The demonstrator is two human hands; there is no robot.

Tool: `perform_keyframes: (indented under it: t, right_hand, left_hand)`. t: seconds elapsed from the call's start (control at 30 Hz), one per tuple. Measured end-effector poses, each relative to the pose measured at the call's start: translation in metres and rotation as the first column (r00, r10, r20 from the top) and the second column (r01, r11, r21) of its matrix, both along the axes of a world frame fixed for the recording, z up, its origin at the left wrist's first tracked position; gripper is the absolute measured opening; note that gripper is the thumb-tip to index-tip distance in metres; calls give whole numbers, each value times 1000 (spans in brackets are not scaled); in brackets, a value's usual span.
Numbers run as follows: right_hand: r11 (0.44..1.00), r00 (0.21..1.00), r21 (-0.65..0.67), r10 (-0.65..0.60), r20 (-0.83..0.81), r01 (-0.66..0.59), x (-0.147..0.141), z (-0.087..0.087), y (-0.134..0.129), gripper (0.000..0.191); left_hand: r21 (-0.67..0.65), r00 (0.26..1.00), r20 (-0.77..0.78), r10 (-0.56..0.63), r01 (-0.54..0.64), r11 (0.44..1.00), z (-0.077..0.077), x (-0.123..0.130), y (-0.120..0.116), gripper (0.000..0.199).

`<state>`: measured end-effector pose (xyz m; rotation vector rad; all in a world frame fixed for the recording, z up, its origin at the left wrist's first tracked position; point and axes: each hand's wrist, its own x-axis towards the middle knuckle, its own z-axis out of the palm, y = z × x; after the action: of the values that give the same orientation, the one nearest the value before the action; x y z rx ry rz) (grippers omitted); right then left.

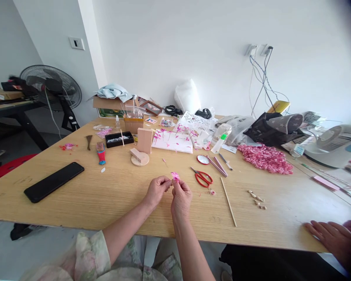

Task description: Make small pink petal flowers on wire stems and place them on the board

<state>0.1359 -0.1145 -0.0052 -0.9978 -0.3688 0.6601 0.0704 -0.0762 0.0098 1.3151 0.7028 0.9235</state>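
Observation:
Above the table's front part, my right hand point(181, 197) pinches a small pink flower point(175, 176) between thumb and fingers. Close against it on the left, my left hand point(158, 191) is closed, its fingertips pressed together near the flower's base. What those fingertips hold, if anything, is too small to make out. Red-handled scissors point(197, 172) lie just right of my hands, beside a tiny pink scrap point(212, 192). Behind them are a round red-rimmed dish point(203, 159) and pink tweezers point(218, 167).
Another person's hand point(335, 236) rests at the right edge. A wooden stick point(228, 201) lies nearer me. Pink flowers on stems point(178, 130) lie on white foam point(172, 145) behind. A black phone point(55, 181) lies left; a heap of pink pieces point(266, 159) sits right.

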Motion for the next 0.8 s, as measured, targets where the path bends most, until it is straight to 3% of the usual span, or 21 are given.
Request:
perform_keyframes:
  t: [0.07,0.13,0.23,0.37,0.57,0.7,0.8]
  right_hand:
    - [1000,999,1,-1,-39,1,0,1,3,20]
    - [1000,996,10,11,-86,-11,-1,3,5,21]
    - [999,991,23,37,-126,-35,-1,5,6,24]
    - [999,991,-6,51,-125,-53,1,7,6,28]
    - [1000,999,-1,-8,-38,8,5,4,7,24]
    - [999,999,2,46,-25,-46,4,3,6,25]
    - [997,995,33,78,-66,-76,1,3,5,25]
  left_hand:
    - [-57,998,50,25,-22,998,0,3,-2,29]
    - [-191,991,137,-5,31,981,0,4,-5,27]
    - [-360,962,266,-67,163,918,-1,2,-7,25]
    - [-492,932,358,-48,232,839,-2,-2,-7,24]
    - [-537,945,324,-44,222,814,-3,-7,3,32]
    - [-515,944,304,-129,277,811,-1,-2,7,29]
    - [-553,919,383,-92,308,774,-1,4,3,22]
